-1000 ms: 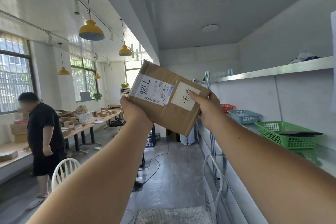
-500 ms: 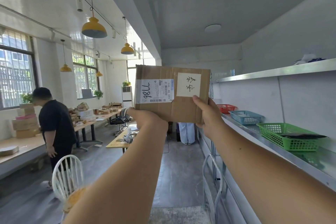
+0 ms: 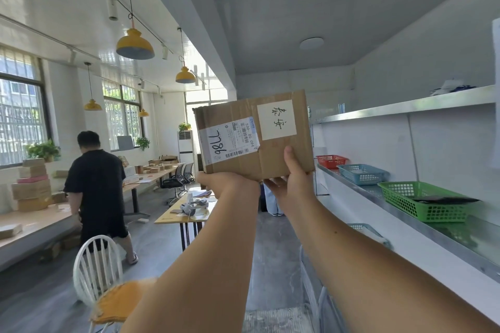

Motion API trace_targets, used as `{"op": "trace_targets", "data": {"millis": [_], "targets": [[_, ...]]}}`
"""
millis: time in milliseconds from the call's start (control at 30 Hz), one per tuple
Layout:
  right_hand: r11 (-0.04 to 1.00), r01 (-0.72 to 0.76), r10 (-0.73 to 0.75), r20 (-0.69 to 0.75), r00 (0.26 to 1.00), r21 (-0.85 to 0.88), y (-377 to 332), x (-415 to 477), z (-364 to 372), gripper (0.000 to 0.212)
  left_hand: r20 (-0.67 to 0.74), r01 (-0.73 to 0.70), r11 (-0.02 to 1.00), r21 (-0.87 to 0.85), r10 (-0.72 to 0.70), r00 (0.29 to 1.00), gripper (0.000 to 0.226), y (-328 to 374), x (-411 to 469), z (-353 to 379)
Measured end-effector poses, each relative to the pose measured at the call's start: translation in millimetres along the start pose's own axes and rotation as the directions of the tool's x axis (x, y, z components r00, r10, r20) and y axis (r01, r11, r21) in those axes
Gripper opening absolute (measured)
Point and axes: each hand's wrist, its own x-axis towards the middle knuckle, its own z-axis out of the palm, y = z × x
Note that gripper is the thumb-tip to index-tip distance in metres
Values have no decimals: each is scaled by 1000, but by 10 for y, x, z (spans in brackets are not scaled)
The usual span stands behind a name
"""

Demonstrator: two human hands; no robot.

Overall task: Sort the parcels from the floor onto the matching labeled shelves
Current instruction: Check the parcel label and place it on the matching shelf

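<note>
I hold a brown cardboard parcel (image 3: pixel 273 155) up at arm's length, its face toward me. It carries a white shipping label marked "98LL" and a white square sticker with handwritten characters. My left hand (image 3: pixel 230 182) supports its lower left corner from beneath. My right hand (image 3: pixel 293 177) grips the lower right edge, thumb on the front face. The metal shelves (image 3: pixel 405 105) run along the wall on the right, apart from the parcel.
On the middle shelf stand a green basket (image 3: pixel 422 201), a blue basket (image 3: pixel 361 173) and a red basket (image 3: pixel 331 161). A white chair (image 3: pixel 94 265) with an orange cushion is at lower left. A person in black (image 3: pixel 97 186) stands by long tables with boxes.
The parcel has turned from tilted to nearly level and moved rightward in view. The view has swung, and the person in black has walked farther right along the tables.
</note>
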Motion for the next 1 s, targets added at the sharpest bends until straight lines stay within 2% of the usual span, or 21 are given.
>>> {"op": "trace_targets", "data": {"millis": [67, 200, 300, 467, 600, 733, 933, 1000], "targets": [[999, 1, -2, 4, 1000, 40, 71, -18, 75, 123, -12, 13, 1000, -11, -14, 1000, 52, -39, -30, -11], [995, 38, -37, -22, 999, 90, 212, -29, 139, 106, -57, 65, 997, -39, -67, 996, 50, -106, -121, -38], [998, 15, -16, 15, 1000, 58, 273, -24, 137, 110, -20, 78, 995, -55, -80, 997, 49, -99, -171, -78], [1000, -22, 21, 132, 991, 4, 240, -5, 112, 108, 11, 48, 998, 41, -49, 999, 47, -67, -138, -154], [999, 25, -27, 81, 996, 20, 161, 22, 137, 114, -19, 35, 985, 170, -32, 999, 35, -28, 14, -229], [999, 46, -47, 88, 995, 13, 37, 0, 139, 89, -31, 0, 953, 303, 9, 999, 16, 58, 145, -315], [999, 29, -26, 94, 995, -24, -116, 0, 118, 59, 75, -84, 845, 528, 52, 996, 27, 214, 310, -278], [999, 7, -5, 80, 997, -32, -153, -2, 138, 60, 83, -118, 792, 599, 85, 993, 25, 272, 332, -220]]}}
